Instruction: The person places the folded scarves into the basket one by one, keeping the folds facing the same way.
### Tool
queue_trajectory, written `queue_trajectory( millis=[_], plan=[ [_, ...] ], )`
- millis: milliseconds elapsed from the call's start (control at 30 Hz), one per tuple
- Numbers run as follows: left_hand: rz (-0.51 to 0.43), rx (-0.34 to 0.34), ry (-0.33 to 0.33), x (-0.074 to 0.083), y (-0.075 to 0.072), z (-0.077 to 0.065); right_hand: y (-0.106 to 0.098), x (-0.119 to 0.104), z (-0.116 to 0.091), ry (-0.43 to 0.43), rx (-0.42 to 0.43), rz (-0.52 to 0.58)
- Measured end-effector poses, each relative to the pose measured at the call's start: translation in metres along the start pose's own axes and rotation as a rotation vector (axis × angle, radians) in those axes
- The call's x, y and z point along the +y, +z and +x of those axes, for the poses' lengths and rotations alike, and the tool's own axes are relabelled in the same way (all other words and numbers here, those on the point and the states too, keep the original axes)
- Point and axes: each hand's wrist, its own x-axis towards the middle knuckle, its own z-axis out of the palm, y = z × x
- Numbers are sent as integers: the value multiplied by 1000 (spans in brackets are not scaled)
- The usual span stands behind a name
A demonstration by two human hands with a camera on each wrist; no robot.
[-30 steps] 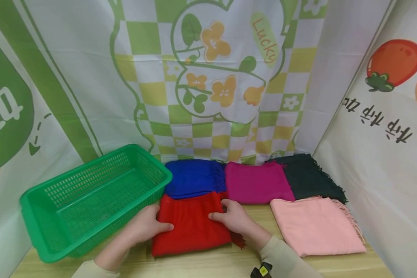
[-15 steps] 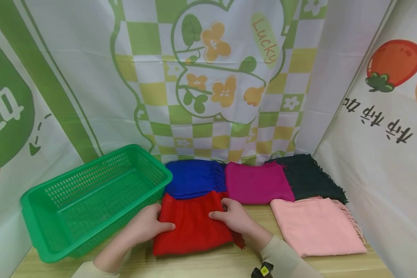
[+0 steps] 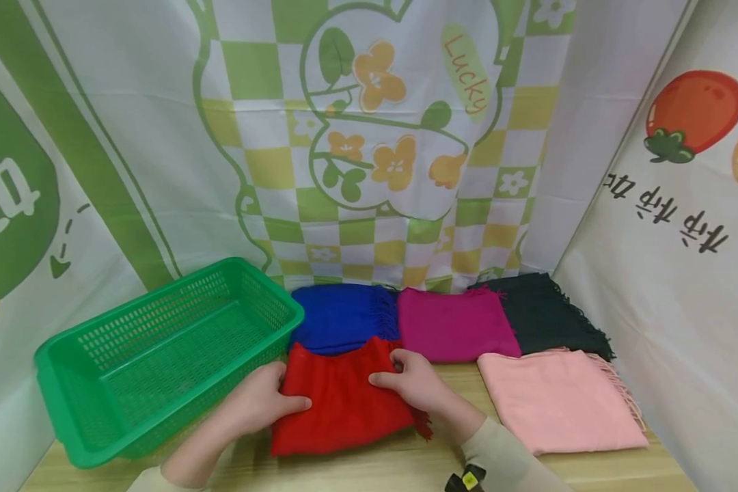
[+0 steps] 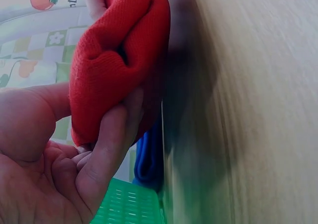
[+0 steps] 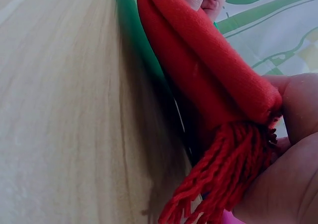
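A folded red scarf [image 3: 338,403] is held between both hands at the front middle of the table in the head view. My left hand [image 3: 260,400] grips its left side, thumb on top and fingers underneath, as the left wrist view shows. On the opposite side my right hand [image 3: 415,383] pinches the scarf the same way, near its red fringe [image 5: 223,169], which hangs down. The cloth is close over the wooden table [image 4: 248,105], with a shadow beneath it. Its far edge dips between the hands and overlaps a folded blue scarf [image 3: 335,318] in the head view.
To the left stands a green perforated basket [image 3: 160,311] with nothing in it. Folded magenta [image 3: 455,324], dark green [image 3: 541,311] and pink [image 3: 559,403] scarves lie at the right. A printed curtain [image 3: 375,253] closes off the back, and white sheets hang at both sides.
The red scarf has risen slightly; its far edge dips more and its near edge shows more shadow underneath. Both hands keep their hold. The head view has shifted a little.
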Motion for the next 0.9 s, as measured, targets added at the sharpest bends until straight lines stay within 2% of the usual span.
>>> queue_trajectory(
  millis=[467, 900],
  plan=[
    [-1, 5, 16, 10, -7, -7, -4, -8, -3, -5, -18, 55],
    [-29, -7, 25, 17, -16, -12, -8, -12, -3, -20, -12, 52]
  ],
)
